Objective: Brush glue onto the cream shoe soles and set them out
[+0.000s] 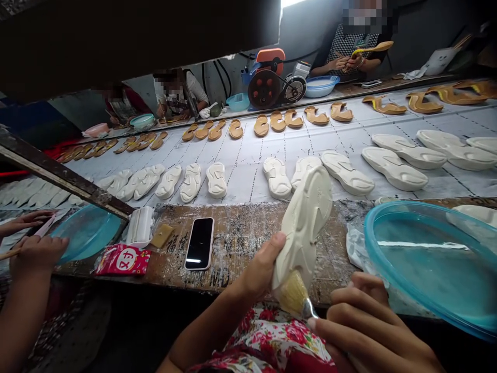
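A white shoe sole [306, 223] is held up at a slant over the bench's front edge, its heel end lowest. My left hand [264, 264] grips its lower left side, the thumb along the edge. In my right hand [365, 321] is a brush with a metal collar, and its pale yellow bristles [294, 291] press against the lower end of the sole. The brush handle is mostly hidden behind my right fingers. A blue basin [435, 259] with liquid in it stands just right of my right hand.
White soles [216, 180] and tan soles [277, 121] lie in rows on the marked white belt. A phone [199, 243], a red packet [123, 260] and a yellowish block [161, 235] rest on the bench. A neighbour's hands [37, 248] are at far left; several people sit opposite.
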`<control>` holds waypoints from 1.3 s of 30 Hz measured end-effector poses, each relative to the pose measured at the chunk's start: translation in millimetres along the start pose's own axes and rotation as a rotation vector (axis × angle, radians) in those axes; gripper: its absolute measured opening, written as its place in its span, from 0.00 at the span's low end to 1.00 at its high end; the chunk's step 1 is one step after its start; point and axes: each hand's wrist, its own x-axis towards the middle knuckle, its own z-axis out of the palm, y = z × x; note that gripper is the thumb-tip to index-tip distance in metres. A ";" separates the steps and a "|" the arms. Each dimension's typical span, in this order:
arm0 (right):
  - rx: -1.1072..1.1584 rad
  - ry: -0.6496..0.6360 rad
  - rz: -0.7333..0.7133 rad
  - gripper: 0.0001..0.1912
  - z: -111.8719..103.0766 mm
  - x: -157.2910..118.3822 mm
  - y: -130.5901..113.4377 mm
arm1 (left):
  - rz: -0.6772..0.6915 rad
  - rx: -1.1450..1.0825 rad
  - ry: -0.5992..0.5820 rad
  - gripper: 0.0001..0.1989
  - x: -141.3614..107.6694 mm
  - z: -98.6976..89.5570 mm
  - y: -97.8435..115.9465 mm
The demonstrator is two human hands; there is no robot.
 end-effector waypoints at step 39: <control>-0.006 0.252 0.197 0.07 -0.6 -19.6 9.3 | -0.072 -0.427 -0.054 0.33 6.9 9.6 6.6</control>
